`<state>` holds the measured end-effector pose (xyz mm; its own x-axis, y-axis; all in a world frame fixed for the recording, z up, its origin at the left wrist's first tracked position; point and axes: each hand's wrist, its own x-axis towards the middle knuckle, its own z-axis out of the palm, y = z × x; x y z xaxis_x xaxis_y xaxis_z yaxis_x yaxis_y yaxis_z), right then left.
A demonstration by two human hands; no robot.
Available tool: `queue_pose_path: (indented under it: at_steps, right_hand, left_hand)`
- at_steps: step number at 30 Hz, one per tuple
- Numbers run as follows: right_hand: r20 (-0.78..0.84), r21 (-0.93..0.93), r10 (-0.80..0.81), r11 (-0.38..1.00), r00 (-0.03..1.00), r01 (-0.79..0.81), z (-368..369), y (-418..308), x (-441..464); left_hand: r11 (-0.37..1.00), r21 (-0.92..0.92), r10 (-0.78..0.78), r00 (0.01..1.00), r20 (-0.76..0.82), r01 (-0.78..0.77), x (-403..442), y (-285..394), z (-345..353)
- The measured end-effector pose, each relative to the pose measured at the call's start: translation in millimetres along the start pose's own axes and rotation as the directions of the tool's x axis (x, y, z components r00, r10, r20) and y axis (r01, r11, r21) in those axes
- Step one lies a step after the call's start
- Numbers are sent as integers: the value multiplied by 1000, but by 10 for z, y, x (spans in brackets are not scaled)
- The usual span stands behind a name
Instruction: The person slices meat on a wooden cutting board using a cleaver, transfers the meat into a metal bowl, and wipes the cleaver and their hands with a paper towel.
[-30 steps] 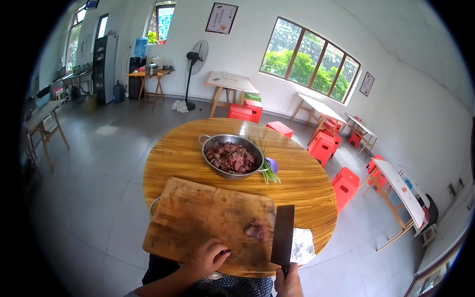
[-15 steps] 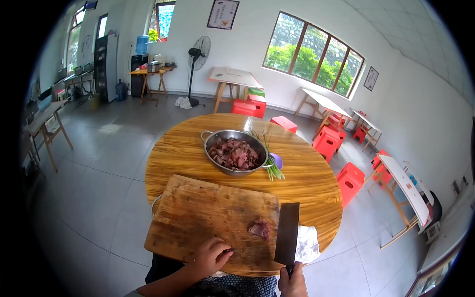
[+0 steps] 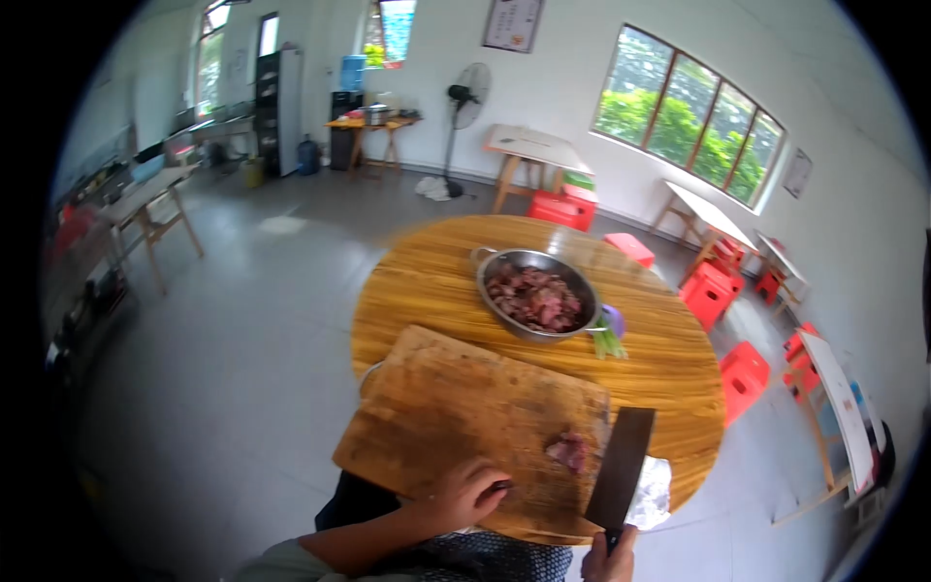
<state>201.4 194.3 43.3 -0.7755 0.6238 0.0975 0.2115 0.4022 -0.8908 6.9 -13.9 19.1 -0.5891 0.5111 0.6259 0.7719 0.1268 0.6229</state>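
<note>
My right hand (image 3: 611, 556) grips the black handle of a cleaver (image 3: 624, 466), its broad dark blade tilted over the right edge of the wooden cutting board (image 3: 465, 378). On the board's near edge rests my left hand (image 3: 465, 495), fingers curled around a small dark piece (image 3: 500, 485) that may be meat. A lump of raw meat (image 3: 569, 451) lies on the board between that hand and the blade. Behind the board stands a two-handled metal pan (image 3: 493, 303) filled with cut raw meat (image 3: 538, 298).
Green onions (image 3: 609, 339) and a purple object (image 3: 613, 318) lie beside the pan. A white cloth or wrapper (image 3: 652, 495) sits right of the cleaver on the round wooden table (image 3: 669, 388). Red stools (image 3: 744, 380), side tables (image 3: 538, 147) and a standing fan (image 3: 469, 97) are farther off.
The view has swung left, so the table and everything on it appear farther right and slightly blurred. Both hands keep nearly the same places by the board, and the cleaver is still held.
</note>
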Motion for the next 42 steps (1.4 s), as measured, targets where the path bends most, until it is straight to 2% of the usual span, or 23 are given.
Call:
queue_pose_path:
  at_steps: [1,2,3,4,6,11,14,18,20,22,24,25,28,31,40,42]
  right_hand:
    - [-6,-101,68,993,998,-69,-5,-13,9]
    - [9,-118,118,986,993,-116,-16,-52,13]
    - [10,-118,71,991,997,-70,-9,18,20]
    - [32,-106,132,986,991,-128,-17,-34,23]
    - [33,-99,170,981,985,-166,4,-168,16]
    - [80,-141,73,988,994,-61,-44,103,69]
    - [54,-133,116,985,992,-108,-18,-69,49]
    - [50,-142,129,982,990,-121,3,43,64]
    - [24,-150,152,978,988,-147,31,-143,36]
    - [10,-46,225,973,974,-224,25,-266,26]
    - [6,-16,161,987,987,-161,49,-272,-3]
    - [-3,-73,93,993,996,-93,46,-96,10]
    - [16,-140,2,990,1000,1,8,-67,4]
    - [18,-135,24,991,1000,-21,14,-133,18]
    - [56,-154,1,988,998,8,-6,-86,20]
    - [66,-145,15,989,998,-6,-9,-136,29]
  left_hand:
    - [1000,13,2,1000,0,-2,-7,-9,11]
    - [999,47,10,1000,-8,-10,-26,-40,33]
    - [999,37,-8,1000,13,7,-41,-60,32]
    - [997,68,-43,999,-4,44,-46,-37,18]
    - [999,-41,-14,1000,18,15,-1,8,-14]
    - [997,-71,-14,1000,24,15,16,37,-46]
    - [997,-71,22,1000,6,-21,-1,-2,-17]
    - [990,-131,-43,999,29,46,-26,-25,-6]
    - [980,-185,-57,995,78,71,-19,-2,-8]
    - [989,-149,-29,998,-52,21,16,15,-51]
    - [992,-120,20,994,-105,-32,16,-18,-53]
    - [987,-156,22,996,-86,-36,12,-18,-63]
    - [993,-102,38,989,-144,-53,4,42,-107]
    - [990,-137,2,991,-137,-21,-28,59,-132]
    - [992,-92,67,985,-161,-82,2,88,-147]
    - [993,-99,50,991,-126,-63,-12,63,-123]
